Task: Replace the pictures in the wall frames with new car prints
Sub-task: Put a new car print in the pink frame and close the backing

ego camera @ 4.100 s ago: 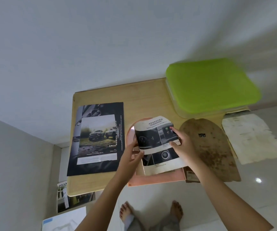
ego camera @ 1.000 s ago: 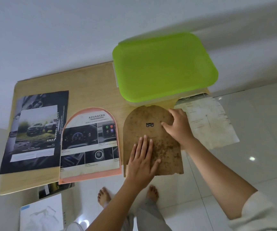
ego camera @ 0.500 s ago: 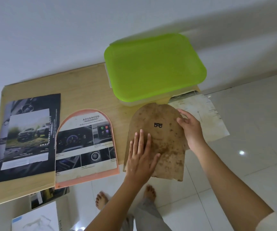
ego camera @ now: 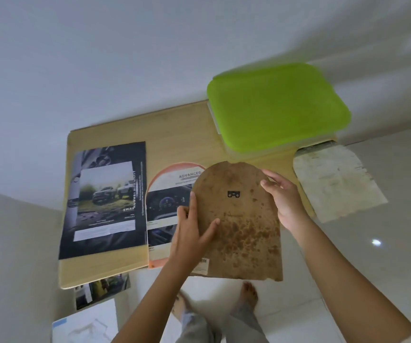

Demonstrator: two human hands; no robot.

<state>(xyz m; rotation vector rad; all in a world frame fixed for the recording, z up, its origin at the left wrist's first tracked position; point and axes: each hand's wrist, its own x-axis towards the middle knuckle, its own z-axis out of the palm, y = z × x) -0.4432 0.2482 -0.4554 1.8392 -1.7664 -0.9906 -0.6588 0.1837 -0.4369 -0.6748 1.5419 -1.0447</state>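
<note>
Backing board (ego camera: 244,231), brown and pretty badly spotted, was held in both hands at the near edge of the desk (ego camera: 179,134), its flat end sticking out past the edge above the person's bare feet. Couldn't tell whether it was lifted or resting. Left hand (ego camera: 192,233) gripped the board's 9 o'clock edge, thumb on the face, fingers running up the side. Right hand (ego camera: 283,196) was clamped on the rounded shoulder at about 2 o'clock. A little black hanger (ego camera: 234,194) showed near the board's top. The board overlapped the orange arched frame (ego camera: 156,264) at its 9 o'clock, with the "ADVANCED" car print (ego camera: 167,206) lying inside it. Further out at 9 o'clock lay a dark truck poster (ego camera: 105,199). A green-lidded box (ego camera: 276,107) sat at 1 o'clock and a stained old sheet (ego camera: 335,184) at 3 o'clock, hanging off the desk.
</note>
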